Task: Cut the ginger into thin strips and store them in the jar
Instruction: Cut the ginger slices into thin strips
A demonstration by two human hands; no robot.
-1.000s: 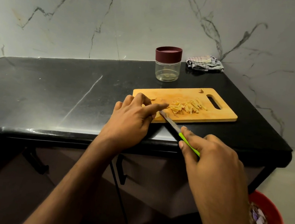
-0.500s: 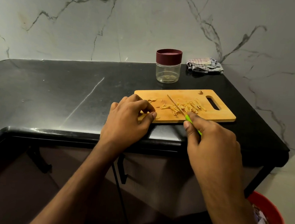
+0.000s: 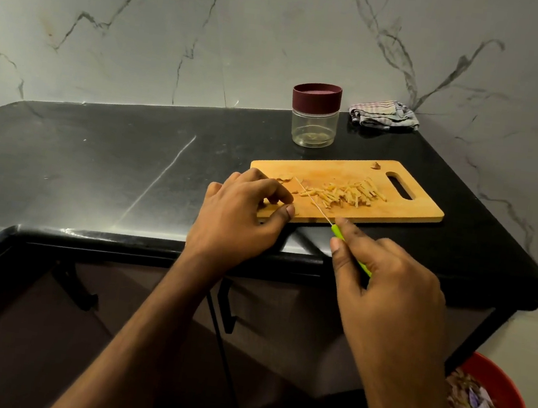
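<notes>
The ginger strips [image 3: 345, 195] are lying in a pale loose heap on the cutting board [image 3: 421, 211], behind which the jar [image 3: 314, 119] is standing, lidded. My right hand [image 3: 386, 284] is gripping the knife [image 3: 335, 229]; my curled left hand [image 3: 239, 214] is pinning a ginger slice [image 3: 284, 176].

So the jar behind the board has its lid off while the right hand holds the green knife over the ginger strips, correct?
Not quite. The head view shows the jar behind the board with its maroon lid on, not off. The rest stands: the right hand holds the green knife, its blade at the ginger strips.
</notes>
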